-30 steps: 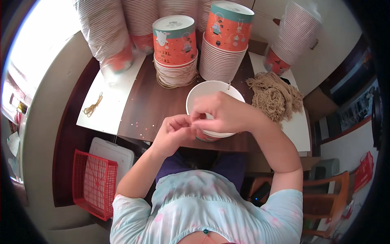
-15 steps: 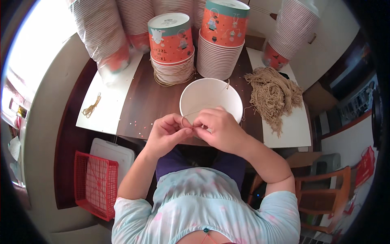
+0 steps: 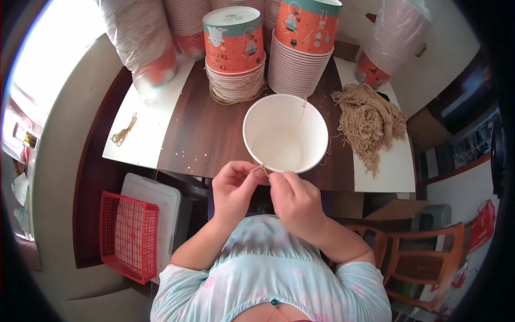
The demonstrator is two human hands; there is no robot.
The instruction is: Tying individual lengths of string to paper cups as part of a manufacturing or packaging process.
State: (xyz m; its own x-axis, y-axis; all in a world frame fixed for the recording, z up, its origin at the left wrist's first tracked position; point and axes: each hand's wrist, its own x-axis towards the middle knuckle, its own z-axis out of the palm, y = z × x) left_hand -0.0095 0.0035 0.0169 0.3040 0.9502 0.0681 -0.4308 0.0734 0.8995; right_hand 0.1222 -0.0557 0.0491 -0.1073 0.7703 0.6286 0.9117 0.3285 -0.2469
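A white paper bucket [image 3: 256, 126] stands at the table's near edge, its mouth facing me. A thin tan cord [image 3: 261, 167] is pinched at the bucket's near rim. My left hand [image 3: 232, 189] closes thumb and forefinger on the cord, which makes a small loop there. Just to its right, my right hand [image 3: 296, 203] pinches the same cord between its fingertips. From the hands, the cord seems to stretch across the bucket's mouth to the far right rim, where a piece of it hangs. Whether it passes through a hole at the near rim is hidden by my fingers.
Upside-down stacks of orange and green buckets [image 3: 234, 51] stand behind, one wound with cords. Plastic-wrapped stacks [image 3: 137, 37] are at the back. A tangled tan cord pile [image 3: 370, 121] lies right, a small cord bundle [image 3: 124, 131] left. A red basket [image 3: 129, 236] sits below left.
Both hands have come down toward my body, off the bucket's mouth to its near rim. The bucket's inside shows more fully, and the view has shifted slightly.
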